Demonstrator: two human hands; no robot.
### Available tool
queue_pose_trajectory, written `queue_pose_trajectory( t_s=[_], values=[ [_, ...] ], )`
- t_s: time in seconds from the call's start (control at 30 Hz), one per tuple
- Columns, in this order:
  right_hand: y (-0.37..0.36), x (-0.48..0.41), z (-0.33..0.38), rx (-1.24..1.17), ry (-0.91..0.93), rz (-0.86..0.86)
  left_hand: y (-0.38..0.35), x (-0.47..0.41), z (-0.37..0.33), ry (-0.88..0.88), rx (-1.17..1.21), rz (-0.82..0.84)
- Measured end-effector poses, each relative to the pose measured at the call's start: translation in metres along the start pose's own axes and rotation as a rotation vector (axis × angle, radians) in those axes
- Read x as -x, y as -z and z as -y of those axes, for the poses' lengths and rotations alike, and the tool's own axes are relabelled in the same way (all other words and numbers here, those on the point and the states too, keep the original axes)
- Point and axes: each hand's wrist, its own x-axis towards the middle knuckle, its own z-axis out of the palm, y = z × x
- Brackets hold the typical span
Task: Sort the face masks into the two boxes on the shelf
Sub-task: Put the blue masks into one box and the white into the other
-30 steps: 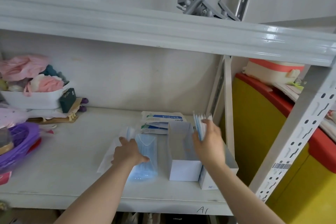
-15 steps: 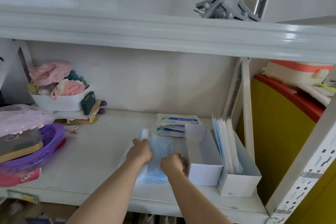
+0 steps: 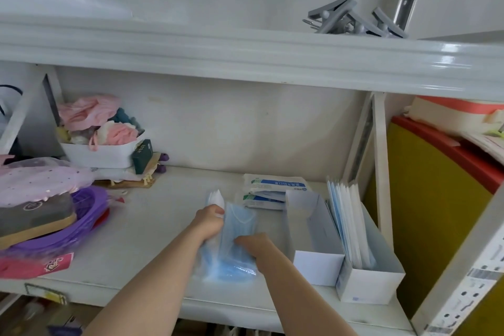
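A pile of light blue face masks (image 3: pixel 231 262) in clear wrap lies on the white shelf (image 3: pixel 152 229), near its front edge. My left hand (image 3: pixel 208 222) grips the pile's left side, where white mask edges (image 3: pixel 216 197) stick up. My right hand (image 3: pixel 255 247) rests on the pile's right side with fingers curled onto a blue mask. To the right stand two open white boxes: the nearer box (image 3: pixel 317 259) shows nothing inside, and the right box (image 3: pixel 368 278) holds several upright masks (image 3: pixel 345 215).
Sealed mask packets (image 3: pixel 274 185) lie behind the pile. A white bin of pink cloth (image 3: pixel 101 154) and a purple basket (image 3: pixel 81 215) fill the shelf's left. A shelf upright (image 3: pixel 380 172) stands right of the boxes, with a yellow and red container (image 3: pixel 436 199) beyond. Grey clips (image 3: pixel 351 20) sit above.
My right hand left a stack of masks standing in the right box, then came left onto the blue pile. My left hand stayed on the pile. The view shifted left.
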Motion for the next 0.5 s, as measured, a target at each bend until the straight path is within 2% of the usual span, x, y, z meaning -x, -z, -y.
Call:
queue_pose_trajectory(
  t_s=[0.13,0.27,0.33,0.43,0.5],
  values=[
    [0.008,0.038,0.014,-0.102,-0.061,0.039,-0.001,0.001,-0.001,-0.009,0.005,-0.003],
    [0.024,0.052,0.02,-0.155,-0.082,0.16,0.0,0.002,-0.003,0.0,-0.024,0.02],
    [0.033,0.058,0.024,-0.089,0.008,0.068,0.002,0.002,-0.003,0.014,-0.011,0.02],
    [0.044,0.064,0.031,0.224,0.162,-0.214,0.004,0.004,-0.004,0.03,0.005,0.016],
    [0.046,0.066,0.035,0.346,0.209,-0.264,0.004,0.007,-0.007,0.029,0.012,0.015]
  ],
)
